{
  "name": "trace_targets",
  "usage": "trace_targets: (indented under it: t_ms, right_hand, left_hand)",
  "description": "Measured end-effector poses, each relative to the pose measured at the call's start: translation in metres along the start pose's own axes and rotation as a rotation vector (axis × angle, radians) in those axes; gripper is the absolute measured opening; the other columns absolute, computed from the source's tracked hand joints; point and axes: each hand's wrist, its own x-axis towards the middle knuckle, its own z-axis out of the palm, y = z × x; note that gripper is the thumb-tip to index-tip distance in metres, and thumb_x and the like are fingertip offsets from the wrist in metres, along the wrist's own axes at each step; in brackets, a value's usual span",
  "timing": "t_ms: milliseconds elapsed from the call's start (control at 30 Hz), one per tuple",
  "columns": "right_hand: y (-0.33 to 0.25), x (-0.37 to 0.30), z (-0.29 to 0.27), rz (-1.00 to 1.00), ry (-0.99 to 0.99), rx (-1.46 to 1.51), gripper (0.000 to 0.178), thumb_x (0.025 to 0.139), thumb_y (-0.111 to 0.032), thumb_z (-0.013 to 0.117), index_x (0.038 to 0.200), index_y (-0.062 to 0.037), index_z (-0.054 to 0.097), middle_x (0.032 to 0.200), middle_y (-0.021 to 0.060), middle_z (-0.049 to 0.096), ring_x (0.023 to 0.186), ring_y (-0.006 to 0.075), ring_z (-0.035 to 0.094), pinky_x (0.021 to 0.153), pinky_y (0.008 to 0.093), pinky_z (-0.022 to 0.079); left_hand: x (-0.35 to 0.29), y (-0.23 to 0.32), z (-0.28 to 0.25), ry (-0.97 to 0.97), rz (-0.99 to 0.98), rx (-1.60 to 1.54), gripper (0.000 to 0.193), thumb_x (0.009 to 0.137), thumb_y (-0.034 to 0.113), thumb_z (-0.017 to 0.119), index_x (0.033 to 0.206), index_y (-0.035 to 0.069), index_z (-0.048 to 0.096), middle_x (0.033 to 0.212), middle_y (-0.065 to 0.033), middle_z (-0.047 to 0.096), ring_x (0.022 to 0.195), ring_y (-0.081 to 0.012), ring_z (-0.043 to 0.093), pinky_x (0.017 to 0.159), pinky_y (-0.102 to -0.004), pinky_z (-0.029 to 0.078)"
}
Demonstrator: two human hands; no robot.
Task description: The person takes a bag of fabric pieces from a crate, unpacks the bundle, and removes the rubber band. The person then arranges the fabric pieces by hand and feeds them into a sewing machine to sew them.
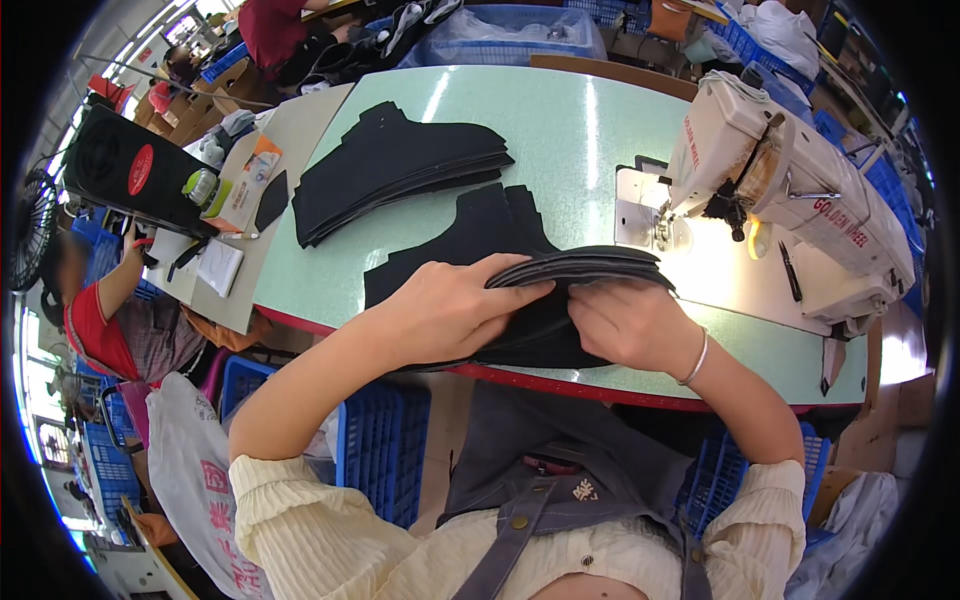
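Note:
Several black cut fabric pieces [580,264] are stacked in front of me, their layered edges fanned and lifted a little off the table. My left hand [455,308] grips the left end of this stack, thumb above and fingers along the edge. At the stack's right end, my right hand [628,318] is closed with its fingertips tucked beneath the layers. More black fabric [470,228] of the same kind lies flat behind and under my hands. Farther back, a second neat pile of black pieces [395,165] rests on the pale green tabletop [545,115].
A white sewing machine [770,180] stands at the right, its lamp lit, with black tweezers [790,272] beside it. On the left are a black speaker-like box [130,165], a green-lidded jar [203,188] and a notepad [219,268]. Blue crates [385,450] sit below; another person works at far left.

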Motion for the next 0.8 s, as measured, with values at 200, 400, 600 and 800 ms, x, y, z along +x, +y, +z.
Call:
trace_targets:
  t_ms: [200, 400, 600, 800]
  right_hand:
    - [0.000, 0.023, -0.017, 0.009, 0.382, -0.205, 0.022, 0.070, -0.013, 0.066, 0.090, -0.0045, 0.062, 0.089, 0.0060, 0.060, 0.081, 0.0197, 0.059, 0.069, 0.0313, 0.050]
    - [-0.007, 0.001, -0.012, 0.030, -0.032, 0.120, 0.031, 0.070, -0.022, 0.071, 0.094, -0.0041, 0.063, 0.094, 0.0072, 0.061, 0.084, 0.0215, 0.059, 0.079, 0.0327, 0.051]
    - [-0.006, 0.001, -0.013, 0.025, -0.121, 0.070, 0.038, 0.072, -0.026, 0.072, 0.097, 0.0002, 0.063, 0.104, 0.0125, 0.064, 0.096, 0.0233, 0.062, 0.087, 0.0321, 0.050]
    - [-0.004, 0.001, -0.014, 0.079, -0.128, 0.209, 0.035, 0.070, -0.018, 0.073, 0.098, 0.0006, 0.063, 0.107, 0.0142, 0.063, 0.095, 0.0256, 0.063, 0.084, 0.0348, 0.052]
  left_hand:
    - [0.000, 0.000, -0.001, 0.037, -0.033, -0.011, 0.053, 0.085, 0.009, 0.061, 0.136, 0.019, 0.051, 0.113, -0.0129, 0.062, 0.066, -0.0299, 0.064, 0.055, -0.0366, 0.052]
    - [0.005, 0.005, -0.009, -0.061, -0.024, -0.004, 0.077, 0.071, -0.006, 0.056, 0.138, 0.031, 0.048, 0.146, -0.0130, 0.038, 0.069, -0.0291, 0.065, 0.058, -0.0370, 0.054]
    - [-0.002, -0.006, 0.002, -0.034, 0.010, -0.014, 0.053, 0.072, 0.006, 0.069, 0.123, 0.019, 0.062, 0.141, -0.0109, 0.044, 0.073, -0.0268, 0.067, 0.060, -0.0337, 0.054]
    - [0.001, 0.004, -0.003, -0.058, 0.045, 0.057, 0.064, 0.065, 0.024, 0.080, 0.125, 0.016, 0.060, 0.135, -0.0105, 0.049, 0.080, -0.0254, 0.067, 0.066, -0.0331, 0.055]
